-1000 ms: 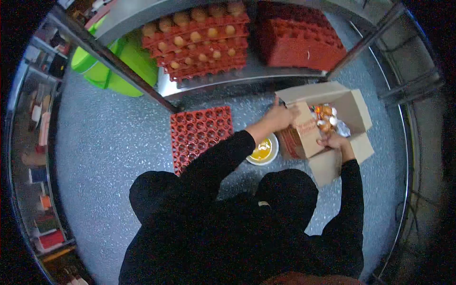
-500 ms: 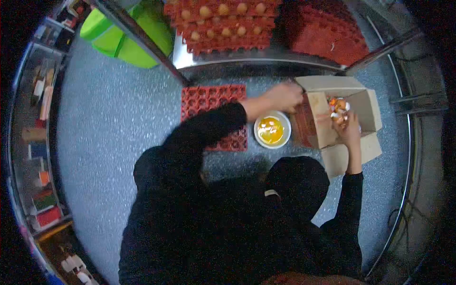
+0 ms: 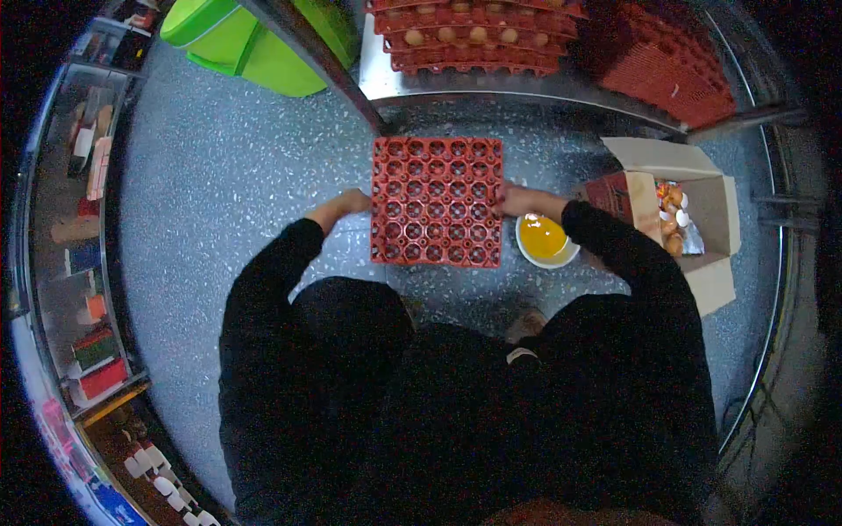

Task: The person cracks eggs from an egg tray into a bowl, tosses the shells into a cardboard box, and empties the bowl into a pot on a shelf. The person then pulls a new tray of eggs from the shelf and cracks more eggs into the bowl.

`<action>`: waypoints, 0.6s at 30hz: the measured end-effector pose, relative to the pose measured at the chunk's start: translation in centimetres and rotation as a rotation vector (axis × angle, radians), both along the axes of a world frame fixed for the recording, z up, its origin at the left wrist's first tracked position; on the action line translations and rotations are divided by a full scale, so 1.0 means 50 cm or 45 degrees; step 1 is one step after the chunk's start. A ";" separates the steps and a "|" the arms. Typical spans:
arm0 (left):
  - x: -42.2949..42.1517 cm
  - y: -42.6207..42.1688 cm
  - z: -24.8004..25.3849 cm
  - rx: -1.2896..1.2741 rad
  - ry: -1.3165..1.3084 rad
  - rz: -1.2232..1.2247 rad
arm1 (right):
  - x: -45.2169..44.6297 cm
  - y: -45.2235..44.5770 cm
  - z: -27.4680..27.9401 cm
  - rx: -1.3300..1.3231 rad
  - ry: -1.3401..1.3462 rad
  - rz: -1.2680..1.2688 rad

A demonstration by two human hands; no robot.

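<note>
A red egg tray (image 3: 437,201) with rows of hollow cups lies before me and holds no eggs. My left hand (image 3: 354,202) is closed at its left edge, and my right hand (image 3: 516,201) grips the opposite edge. The fingertips are partly hidden by the tray. Just right of it, under my right forearm, is a white bowl (image 3: 562,262) with raw egg (image 3: 542,233), several yolks run together. Beyond the forearm, broken eggshells (image 3: 674,210) lie inside an open cardboard box (image 3: 721,215).
Stacked red trays with eggs (image 3: 478,37) stand on a metal shelf (image 3: 382,77) ahead. More red trays (image 3: 671,74) are piled to their right. A shelf post (image 3: 329,66) slants down beside a bright green container (image 3: 285,57). Stocked shelving (image 3: 92,237) lines the left side.
My right hand has left the eggshells in the box for the tray's right edge. My left hand has moved from beside the bowl to the tray's left edge. The view has shifted.
</note>
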State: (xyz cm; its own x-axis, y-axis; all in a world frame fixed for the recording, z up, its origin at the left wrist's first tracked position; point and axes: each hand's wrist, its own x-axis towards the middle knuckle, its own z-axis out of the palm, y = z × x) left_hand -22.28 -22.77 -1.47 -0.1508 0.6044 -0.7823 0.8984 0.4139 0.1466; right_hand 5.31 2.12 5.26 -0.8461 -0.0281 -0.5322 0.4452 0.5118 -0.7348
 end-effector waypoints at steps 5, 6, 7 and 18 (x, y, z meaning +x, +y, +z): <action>0.065 -0.026 -0.012 0.302 -0.362 1.170 | -0.011 -0.052 -0.096 0.127 -0.244 -0.176; 0.066 -0.034 -0.017 0.308 -0.363 1.176 | -0.011 -0.057 -0.118 0.165 -0.195 -0.201; 0.057 -0.048 -0.038 0.292 -0.408 1.325 | -0.012 -0.057 -0.141 0.203 -0.142 -0.234; 0.134 0.014 0.310 0.249 -1.020 1.442 | 0.062 0.016 0.256 0.390 0.117 -0.498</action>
